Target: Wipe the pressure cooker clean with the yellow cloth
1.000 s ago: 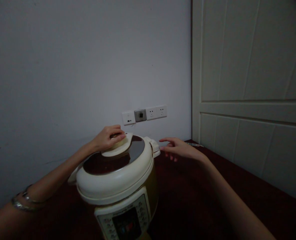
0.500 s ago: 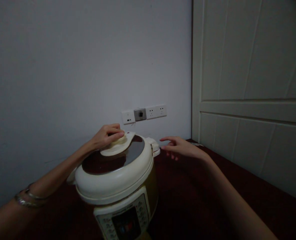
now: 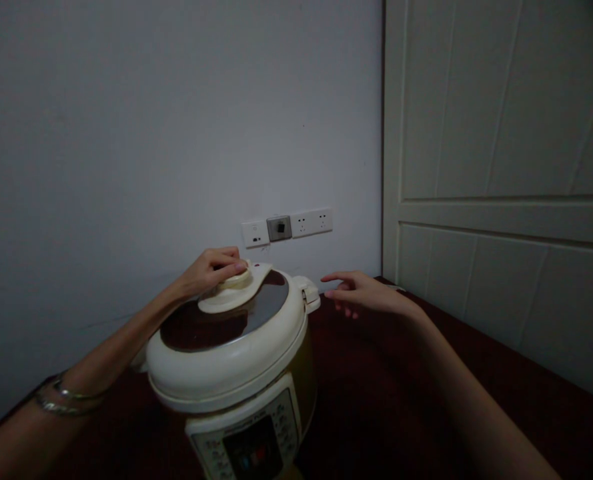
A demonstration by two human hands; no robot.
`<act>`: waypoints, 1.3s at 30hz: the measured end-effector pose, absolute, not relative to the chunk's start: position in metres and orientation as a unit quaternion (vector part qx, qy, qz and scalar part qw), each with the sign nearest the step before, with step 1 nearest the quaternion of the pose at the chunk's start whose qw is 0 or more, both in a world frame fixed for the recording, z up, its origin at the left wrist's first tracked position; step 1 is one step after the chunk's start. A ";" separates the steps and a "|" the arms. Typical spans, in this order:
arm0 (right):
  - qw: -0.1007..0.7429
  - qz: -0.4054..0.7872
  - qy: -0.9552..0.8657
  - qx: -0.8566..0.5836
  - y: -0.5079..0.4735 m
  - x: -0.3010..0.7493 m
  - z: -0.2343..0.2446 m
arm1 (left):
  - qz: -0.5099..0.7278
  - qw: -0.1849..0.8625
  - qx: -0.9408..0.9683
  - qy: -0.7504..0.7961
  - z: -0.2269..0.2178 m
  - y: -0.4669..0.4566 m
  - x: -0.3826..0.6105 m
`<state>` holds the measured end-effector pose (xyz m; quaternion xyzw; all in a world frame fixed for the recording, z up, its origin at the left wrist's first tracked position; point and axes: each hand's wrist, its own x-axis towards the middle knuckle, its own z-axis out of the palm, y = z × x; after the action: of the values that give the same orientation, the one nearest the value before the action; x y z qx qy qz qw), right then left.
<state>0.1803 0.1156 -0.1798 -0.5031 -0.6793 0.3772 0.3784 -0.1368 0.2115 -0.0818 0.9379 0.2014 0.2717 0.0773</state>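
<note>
An electric pressure cooker (image 3: 226, 373) with a cream rim and a button panel on its front stands before me. Its lid (image 3: 269, 313) is dark and glossy on top and sits on the pot. My left hand (image 3: 219, 267) is closed around the cream lid knob (image 3: 237, 280), thumb and fingers over it. To the right of the cooker, my right hand (image 3: 353, 293) hovers beside the white side handle (image 3: 310, 295), a small gap away. Its index finger and thumb are apart, the other fingers curl loosely, and nothing is in it.
Behind the cooker a grey-white wall carries a row of sockets and switches (image 3: 287, 227). A pale panelled door (image 3: 496, 153) rises on the right. Dark red cloth or surface (image 3: 371, 373) lies under the cooker. Two metal bangles (image 3: 69, 399) circle my left wrist.
Very little differs. My left hand keeps its hold on the knob, and my right hand stays beside the side handle. The whole view has shifted slightly.
</note>
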 end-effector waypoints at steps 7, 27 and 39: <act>0.427 0.355 -0.675 -0.485 0.124 0.172 -0.184 | 0.274 0.074 0.939 0.193 -0.082 0.214 -0.136; 0.512 0.338 -0.689 -0.386 0.146 0.155 -0.207 | 0.266 0.076 0.942 0.190 -0.081 0.213 -0.136; 0.532 0.358 -0.667 -0.379 0.151 0.153 -0.210 | 0.130 -0.075 0.952 0.268 -0.076 0.194 -0.133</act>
<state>0.1531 0.1508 -0.2100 -0.3789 -0.6675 0.3578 0.5319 -0.1330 0.1940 -0.0763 0.9516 0.2680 0.1304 -0.0750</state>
